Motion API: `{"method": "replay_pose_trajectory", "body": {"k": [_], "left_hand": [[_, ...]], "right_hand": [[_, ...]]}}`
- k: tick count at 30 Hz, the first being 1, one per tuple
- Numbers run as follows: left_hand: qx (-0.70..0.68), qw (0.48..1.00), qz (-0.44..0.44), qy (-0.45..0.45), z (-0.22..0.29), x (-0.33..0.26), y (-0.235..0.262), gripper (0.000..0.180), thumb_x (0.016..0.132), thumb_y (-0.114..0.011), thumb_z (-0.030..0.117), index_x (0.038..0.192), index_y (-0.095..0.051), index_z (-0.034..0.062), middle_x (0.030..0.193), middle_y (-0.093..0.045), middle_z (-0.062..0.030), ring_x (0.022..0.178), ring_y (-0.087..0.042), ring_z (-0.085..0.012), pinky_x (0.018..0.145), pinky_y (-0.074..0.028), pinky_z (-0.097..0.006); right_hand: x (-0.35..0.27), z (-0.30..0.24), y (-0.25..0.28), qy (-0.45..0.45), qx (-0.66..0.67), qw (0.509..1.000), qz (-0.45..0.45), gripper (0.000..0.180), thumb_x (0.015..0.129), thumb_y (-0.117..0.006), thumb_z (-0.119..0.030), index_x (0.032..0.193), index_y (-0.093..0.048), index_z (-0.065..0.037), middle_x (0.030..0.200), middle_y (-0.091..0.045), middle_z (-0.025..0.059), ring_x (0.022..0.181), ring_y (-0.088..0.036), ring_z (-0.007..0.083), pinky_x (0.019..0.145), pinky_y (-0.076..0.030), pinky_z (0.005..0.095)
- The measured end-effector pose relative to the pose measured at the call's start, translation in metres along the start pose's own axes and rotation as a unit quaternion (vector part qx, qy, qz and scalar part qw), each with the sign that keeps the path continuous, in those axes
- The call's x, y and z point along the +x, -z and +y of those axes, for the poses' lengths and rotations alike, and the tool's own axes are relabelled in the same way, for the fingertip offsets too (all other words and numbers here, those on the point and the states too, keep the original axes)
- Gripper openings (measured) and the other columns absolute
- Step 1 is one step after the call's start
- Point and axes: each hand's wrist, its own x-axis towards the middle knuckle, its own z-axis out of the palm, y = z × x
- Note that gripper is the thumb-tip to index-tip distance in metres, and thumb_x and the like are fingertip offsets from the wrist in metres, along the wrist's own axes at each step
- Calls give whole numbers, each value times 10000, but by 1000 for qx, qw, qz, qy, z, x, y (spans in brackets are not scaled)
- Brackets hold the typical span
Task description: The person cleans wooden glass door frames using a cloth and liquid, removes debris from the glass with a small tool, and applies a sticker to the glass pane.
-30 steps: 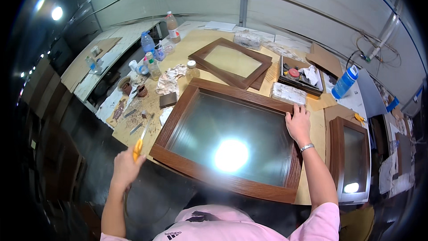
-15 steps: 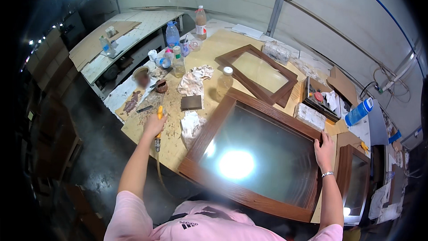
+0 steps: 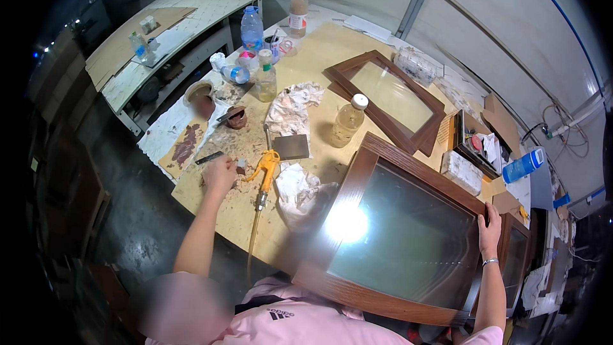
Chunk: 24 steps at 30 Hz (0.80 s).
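Observation:
A brown wooden cabinet door with a glass panel (image 3: 408,236) rests tilted against the table's near edge. At its right edge, my right hand (image 3: 489,223) is closed around the frame. My left hand (image 3: 220,174) is low over the stained tabletop, its fingers curled down and partly hidden. Beside those fingers lie a dark-handled tool (image 3: 209,158) and a small greyish piece (image 3: 241,163); what the fingers hold, if anything, cannot be made out. A yellow air blow gun (image 3: 267,169) with a hose lies right of my left hand, by a dark flat block (image 3: 290,147).
Crumpled white rags (image 3: 297,195) lie near the door. A capped bottle of yellowish liquid (image 3: 349,121) stands behind it. Farther back are more framed panels (image 3: 389,99), an open box (image 3: 472,144), a blue bottle (image 3: 523,165) and a brown-stained pot (image 3: 236,118).
My left hand has let go of the air blow gun, which now lies on the table, and moved left of it. The door has shifted right in view; my right hand stays on its edge.

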Motion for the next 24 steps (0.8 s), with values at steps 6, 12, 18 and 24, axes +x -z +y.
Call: {"method": "replay_pose_trajectory", "body": {"k": [6,12,18,24], "left_hand": [[160,981,-82,-71,32,16,-8,370,841,-724,365,1097,-711,99,1033,-712,-157,993,-679,-344,844,-529,-452],[-45,989,-45,-136,36,20,-14,350,888,-647,104,1236,-682,113,1079,-688,-121,1002,-683,-261,852,-537,-384],[-561,758,-308,-130,165,-29,11,174,952,-607,21,1123,-626,48,1068,-657,-57,952,-635,-102,853,-540,-268],[-569,748,-284,-189,203,-72,3,183,900,-638,-56,1048,-551,6,1095,-639,-116,957,-637,-133,877,-536,-269]], "right_hand": [[4,-11,0,-4,-18,1000,-2,476,899,-639,-228,1344,-561,-80,1382,-546,115,1288,-487,314,1103,-391,407],[3,-13,3,0,-2,1000,10,469,886,-652,-216,1329,-578,-82,1361,-558,121,1249,-498,330,1094,-393,411],[1,-22,4,-1,-3,1000,11,475,870,-671,-204,1323,-588,-88,1335,-572,120,1224,-510,332,1073,-413,410],[1,-16,4,4,-15,1000,13,471,864,-671,-192,1316,-588,-89,1333,-575,121,1228,-509,337,1071,-416,416]]}}
